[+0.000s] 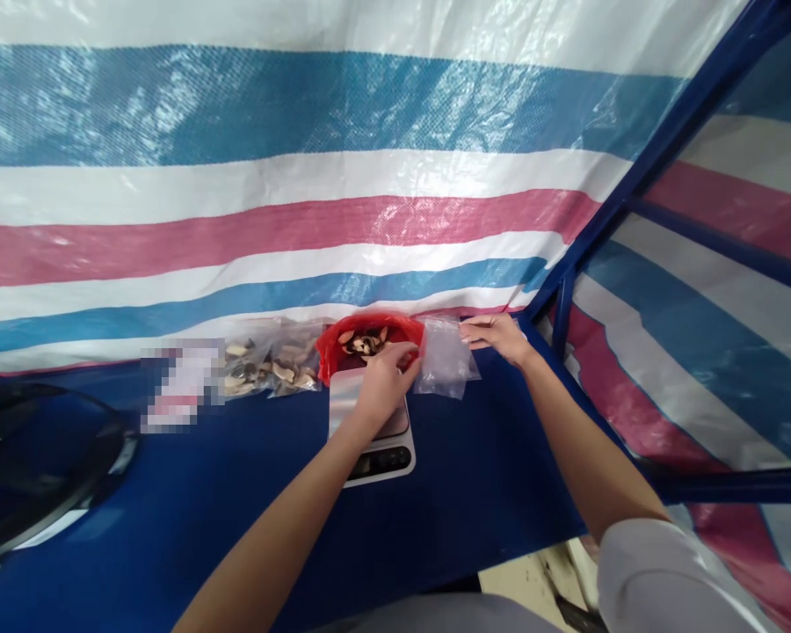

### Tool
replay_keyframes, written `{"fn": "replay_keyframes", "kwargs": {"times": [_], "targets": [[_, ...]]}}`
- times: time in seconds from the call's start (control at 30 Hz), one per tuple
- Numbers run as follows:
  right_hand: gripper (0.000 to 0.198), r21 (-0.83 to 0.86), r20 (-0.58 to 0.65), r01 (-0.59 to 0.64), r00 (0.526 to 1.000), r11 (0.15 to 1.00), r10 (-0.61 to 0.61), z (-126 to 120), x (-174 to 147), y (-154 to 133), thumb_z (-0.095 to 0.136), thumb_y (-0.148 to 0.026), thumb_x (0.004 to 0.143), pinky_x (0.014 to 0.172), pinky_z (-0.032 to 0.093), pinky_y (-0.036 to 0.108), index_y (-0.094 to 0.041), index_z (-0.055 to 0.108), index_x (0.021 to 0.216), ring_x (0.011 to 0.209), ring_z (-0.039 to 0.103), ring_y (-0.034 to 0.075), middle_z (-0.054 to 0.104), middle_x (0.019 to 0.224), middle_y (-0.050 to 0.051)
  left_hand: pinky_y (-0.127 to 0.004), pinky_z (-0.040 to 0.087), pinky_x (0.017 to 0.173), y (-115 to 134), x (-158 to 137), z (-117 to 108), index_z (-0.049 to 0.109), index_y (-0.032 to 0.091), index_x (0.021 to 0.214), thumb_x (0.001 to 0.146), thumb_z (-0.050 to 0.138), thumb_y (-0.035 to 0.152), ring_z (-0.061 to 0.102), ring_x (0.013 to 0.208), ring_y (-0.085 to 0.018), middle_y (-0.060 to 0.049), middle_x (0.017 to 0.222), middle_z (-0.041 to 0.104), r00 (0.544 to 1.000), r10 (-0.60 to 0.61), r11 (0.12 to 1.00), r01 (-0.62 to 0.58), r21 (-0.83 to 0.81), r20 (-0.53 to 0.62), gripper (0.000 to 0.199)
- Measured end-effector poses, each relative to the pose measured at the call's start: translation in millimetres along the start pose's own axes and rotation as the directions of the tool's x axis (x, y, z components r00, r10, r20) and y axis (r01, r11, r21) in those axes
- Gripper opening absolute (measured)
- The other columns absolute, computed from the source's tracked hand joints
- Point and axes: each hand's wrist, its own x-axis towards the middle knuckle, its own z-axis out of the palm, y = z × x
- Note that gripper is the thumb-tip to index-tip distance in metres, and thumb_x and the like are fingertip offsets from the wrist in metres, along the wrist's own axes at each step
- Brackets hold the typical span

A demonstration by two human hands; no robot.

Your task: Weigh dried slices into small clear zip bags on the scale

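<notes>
My left hand (388, 380) reaches over a white kitchen scale (380, 470), its fingers curled on the right rim of a red plastic bag (330, 352). Inside that bag lie dried mushroom slices (364, 341), dark-edged and pale. My right hand (497, 337) pinches the upper right edge of some clear plastic bags (443, 360), which lie flat right of the red bag. How many bags are layered there I cannot tell. The scale's plate is partly hidden under my left hand and wrist.
Left of the red bag lie two clear bags of dried slices (288, 369) (238, 374), beside a blurred-out patch (183, 387). A black round object (46, 466) stands at the left on the blue table (237, 492). Striped sheeting (303, 220) and a blue metal frame (606, 229) enclose the table.
</notes>
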Motion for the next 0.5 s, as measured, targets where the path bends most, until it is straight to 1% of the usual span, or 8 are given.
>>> {"fn": "replay_keyframes", "kwargs": {"times": [0.07,0.1,0.13,0.2,0.3,0.37,0.43,0.5], "targets": [[0.044,-0.033,0.032,-0.015,0.999,0.999,0.016,-11,13,-3,0.094,-0.045,0.056,0.064,0.064,0.031,-0.016,0.08,0.087,0.072,0.076,0.022,0.079,0.083,0.01,-0.043,0.053,0.103,2,0,8,0.072,0.019,0.109,0.092,0.06,0.026,0.068,0.113,-0.027,-0.013,0.122,0.071,0.986,0.169,0.977,-0.168,0.129,0.001,0.022],[0.043,-0.054,0.046,-0.024,0.999,0.998,0.027,-15,20,-4,0.095,-0.044,0.056,0.063,0.063,0.031,-0.016,0.08,0.086,0.071,0.075,0.022,0.079,0.083,0.011,-0.044,0.052,0.104,2,-1,12,0.071,0.019,0.111,0.093,0.059,0.026,0.066,0.116,-0.028,-0.013,0.127,0.069,0.971,0.239,0.953,-0.241,0.184,0.032,0.022],[0.043,-0.08,0.063,-0.034,0.997,0.996,0.039,-19,26,-5,0.094,-0.043,0.056,0.063,0.063,0.03,-0.015,0.08,0.085,0.07,0.075,0.022,0.078,0.081,0.011,-0.044,0.052,0.104,3,-2,17,0.07,0.02,0.112,0.095,0.057,0.025,0.065,0.118,-0.027,-0.014,0.128,0.068,0.952,0.295,0.924,-0.305,0.23,0.08,0.023],[0.04,-0.131,0.082,-0.043,0.995,0.99,0.054,-23,38,-4,0.094,-0.041,0.058,0.061,0.062,0.03,-0.014,0.08,0.084,0.068,0.074,0.021,0.078,0.078,0.012,-0.043,0.054,0.102,3,-4,26,0.069,0.02,0.113,0.096,0.054,0.024,0.066,0.116,-0.027,-0.013,0.127,0.068,0.911,0.361,0.863,-0.408,0.297,0.201,0.023],[0.033,-0.215,0.089,0.01,0.996,0.977,0.009,-23,53,2,0.091,-0.039,0.061,0.056,0.06,0.029,-0.015,0.08,0.081,0.067,0.073,0.021,0.076,0.075,0.01,-0.043,0.055,0.099,2,-5,37,0.068,0.018,0.111,0.096,0.053,0.022,0.065,0.115,-0.028,-0.015,0.127,0.067,0.862,0.369,0.796,-0.486,0.361,0.347,0.021],[0.027,-0.293,0.119,0.098,0.991,0.951,-0.065,-19,61,6,0.088,-0.038,0.065,0.055,0.059,0.03,-0.016,0.08,0.079,0.066,0.072,0.021,0.076,0.073,0.008,-0.043,0.054,0.099,0,-5,43,0.067,0.016,0.111,0.097,0.053,0.023,0.065,0.114,-0.028,-0.016,0.129,0.065,0.844,0.345,0.774,-0.504,0.383,0.412,0.021],[0.021,-0.383,0.173,0.199,0.975,0.902,-0.142,-15,68,10,0.084,-0.037,0.07,0.056,0.059,0.032,-0.019,0.081,0.08,0.065,0.07,0.021,0.076,0.074,0.005,-0.043,0.053,0.1,-2,-4,47,0.067,0.015,0.111,0.097,0.054,0.024,0.064,0.115,-0.029,-0.017,0.129,0.064,0.828,0.316,0.761,-0.513,0.398,0.464,0.021],[0.015,-0.482,0.215,0.288,0.954,0.828,-0.206,-10,73,12,0.079,-0.036,0.076,0.061,0.059,0.035,-0.022,0.082,0.081,0.064,0.07,0.021,0.077,0.076,0.004,-0.043,0.052,0.101,-4,-4,50,0.067,0.014,0.111,0.097,0.055,0.026,0.063,0.115,-0.03,-0.018,0.128,0.064,0.817,0.283,0.749,-0.515,0.416,0.502,0.022]]}}
